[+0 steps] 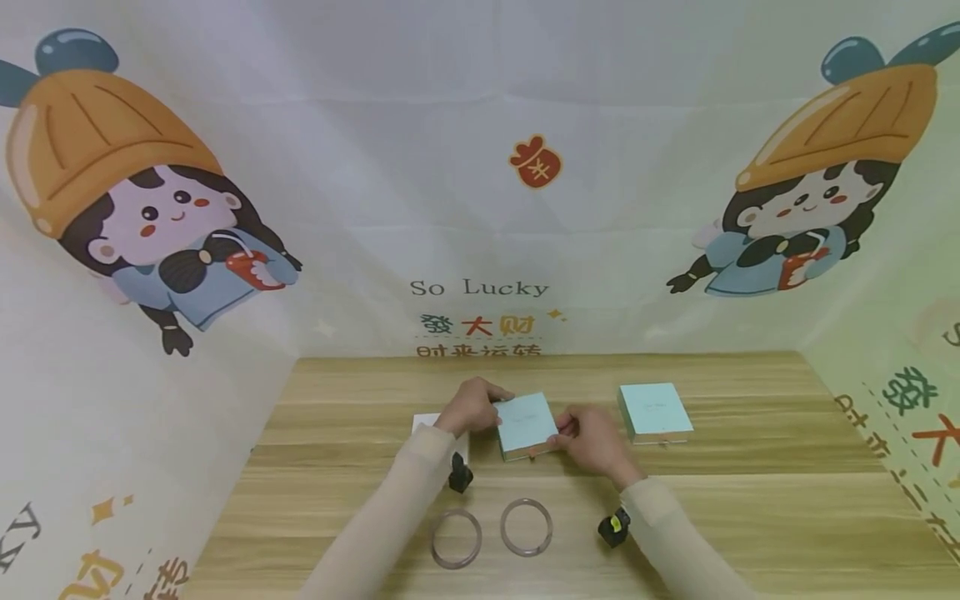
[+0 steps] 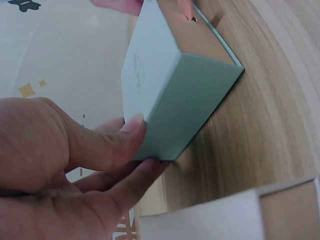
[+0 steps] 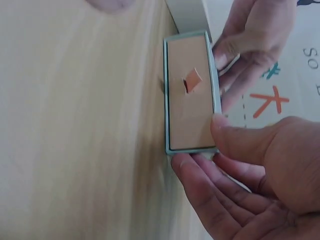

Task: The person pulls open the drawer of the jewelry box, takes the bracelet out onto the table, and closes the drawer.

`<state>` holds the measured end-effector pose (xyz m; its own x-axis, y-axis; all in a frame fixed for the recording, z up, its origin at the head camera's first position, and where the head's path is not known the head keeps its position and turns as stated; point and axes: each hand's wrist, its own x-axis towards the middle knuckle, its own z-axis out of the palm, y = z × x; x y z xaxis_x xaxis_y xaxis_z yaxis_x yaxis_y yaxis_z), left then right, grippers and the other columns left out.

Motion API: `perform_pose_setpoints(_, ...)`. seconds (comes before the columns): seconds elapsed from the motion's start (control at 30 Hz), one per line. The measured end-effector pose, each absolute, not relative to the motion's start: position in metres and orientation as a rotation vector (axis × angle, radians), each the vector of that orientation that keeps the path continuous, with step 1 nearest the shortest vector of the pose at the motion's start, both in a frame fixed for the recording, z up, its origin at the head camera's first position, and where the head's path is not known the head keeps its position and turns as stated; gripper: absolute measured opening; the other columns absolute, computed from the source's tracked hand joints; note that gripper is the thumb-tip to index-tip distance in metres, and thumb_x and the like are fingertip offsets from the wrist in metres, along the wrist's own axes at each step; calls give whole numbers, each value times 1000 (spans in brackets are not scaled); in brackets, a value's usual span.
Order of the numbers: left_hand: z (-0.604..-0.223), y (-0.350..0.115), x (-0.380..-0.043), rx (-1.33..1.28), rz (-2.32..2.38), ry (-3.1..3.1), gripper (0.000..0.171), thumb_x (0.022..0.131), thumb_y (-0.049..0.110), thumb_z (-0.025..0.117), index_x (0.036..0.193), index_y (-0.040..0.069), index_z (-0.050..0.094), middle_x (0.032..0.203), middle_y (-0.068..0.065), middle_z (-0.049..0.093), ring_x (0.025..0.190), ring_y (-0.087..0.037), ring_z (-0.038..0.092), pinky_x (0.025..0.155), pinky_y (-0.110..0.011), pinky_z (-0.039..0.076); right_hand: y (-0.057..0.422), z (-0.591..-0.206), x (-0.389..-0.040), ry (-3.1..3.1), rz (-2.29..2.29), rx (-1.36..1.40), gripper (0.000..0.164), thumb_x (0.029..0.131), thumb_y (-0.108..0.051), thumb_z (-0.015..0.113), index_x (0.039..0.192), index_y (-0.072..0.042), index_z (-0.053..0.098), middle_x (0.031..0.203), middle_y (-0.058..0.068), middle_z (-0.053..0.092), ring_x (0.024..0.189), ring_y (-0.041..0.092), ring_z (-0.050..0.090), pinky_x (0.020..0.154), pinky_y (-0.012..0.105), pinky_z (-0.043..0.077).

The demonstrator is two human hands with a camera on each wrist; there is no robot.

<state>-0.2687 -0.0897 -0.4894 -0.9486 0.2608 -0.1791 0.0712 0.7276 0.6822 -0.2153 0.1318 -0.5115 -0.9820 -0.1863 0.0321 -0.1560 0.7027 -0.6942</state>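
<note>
Left hand [image 1: 469, 408]: curled, gripping box [image 1: 528, 422] at left edge
Right hand [image 1: 594, 438]: curled, gripping right edge
Front gap: table [image 1: 517, 481] between box and bracelets [image 1: 503, 527]

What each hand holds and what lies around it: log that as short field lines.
left hand: grips the left side of the held box
right hand: grips its right side
held box: mint, tan front, orange tab
second box: mint, to the right
white box: partly hidden by left arm
rings: two, apart, nearer the person
table: wood-grain
</note>
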Motion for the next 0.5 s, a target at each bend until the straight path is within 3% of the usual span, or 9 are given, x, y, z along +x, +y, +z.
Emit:
perform_pose_setpoints(0.23, -491, -94, -270, 289, 1072, 2609, 49, 81, -13, 68, 124, 10, 75, 132, -13, 70, 128, -30, 62, 105, -40, 53, 121, -516, -199, 2825, -1284, -152, 15, 86, -9, 81, 88, -2, 68, 81, 5, 68, 72, 13, 60, 63, 23, 52)
perform_pose_setpoints(0.5, -491, -99, -270, 331, 1056, 2560, 53, 80, -15, 64, 126, 10, 73, 135, -14, 68, 122, -28, 62, 104, -42, 53, 115, -521, -190, 2824, -1387, -136, 15, 85, -9, 82, 85, -1, 69, 78, 5, 71, 69, 11, 63, 62, 23, 54)
